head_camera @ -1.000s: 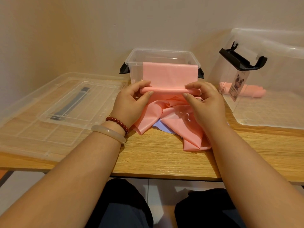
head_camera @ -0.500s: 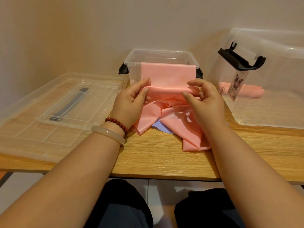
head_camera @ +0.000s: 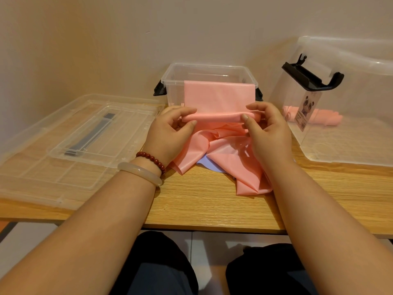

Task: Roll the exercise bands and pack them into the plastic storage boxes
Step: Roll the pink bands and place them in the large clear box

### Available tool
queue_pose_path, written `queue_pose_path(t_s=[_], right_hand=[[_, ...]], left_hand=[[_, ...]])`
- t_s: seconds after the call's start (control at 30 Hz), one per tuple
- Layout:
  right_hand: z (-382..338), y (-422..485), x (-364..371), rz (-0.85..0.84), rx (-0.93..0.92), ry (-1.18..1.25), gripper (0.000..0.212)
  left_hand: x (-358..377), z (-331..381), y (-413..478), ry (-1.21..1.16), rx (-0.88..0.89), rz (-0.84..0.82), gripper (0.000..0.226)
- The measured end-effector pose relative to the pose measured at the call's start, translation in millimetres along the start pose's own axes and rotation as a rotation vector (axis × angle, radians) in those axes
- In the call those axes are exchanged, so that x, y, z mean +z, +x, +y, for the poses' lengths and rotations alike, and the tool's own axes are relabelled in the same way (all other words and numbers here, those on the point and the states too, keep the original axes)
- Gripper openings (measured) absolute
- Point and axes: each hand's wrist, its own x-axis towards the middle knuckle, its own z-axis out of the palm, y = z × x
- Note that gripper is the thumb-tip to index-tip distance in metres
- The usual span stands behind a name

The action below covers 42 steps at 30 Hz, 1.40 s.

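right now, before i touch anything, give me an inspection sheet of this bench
surface: wooden table, near edge toward the person.
job's things: pink band hangs over the rim of the small clear box, its near part rolled; lilac band lies beneath it; rolled pink band in the large clear box.
clutter: clear lids, two, stacked at left.
grips: left hand and right hand each pinch an end of the roll.
cables: nothing seen.
surroundings: plain wall; tiled floor below.
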Motion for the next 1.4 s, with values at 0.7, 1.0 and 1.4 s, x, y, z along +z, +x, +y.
queue_pose_path(t_s=[0.7,1.0,1.4], right_hand=[[-1.3,0.1,-0.1,0.029,0.033,0.039,0.012],[-1.8,-1.1,-1.4,-0.012,-0.011,0.018,0.021],[-0.2,0.7,0.3,0.008,0.011,0.028,0.01]], left_hand=[[-0.4,-1.7,2.2,-0.017,-0.008,0.101,0.027],[0.8,-4.9,2.9,-0.052,-0.059,0.096,0.029],[-1.6,-0.5,1.8,-0.028,-0.02,0.082,0.025]])
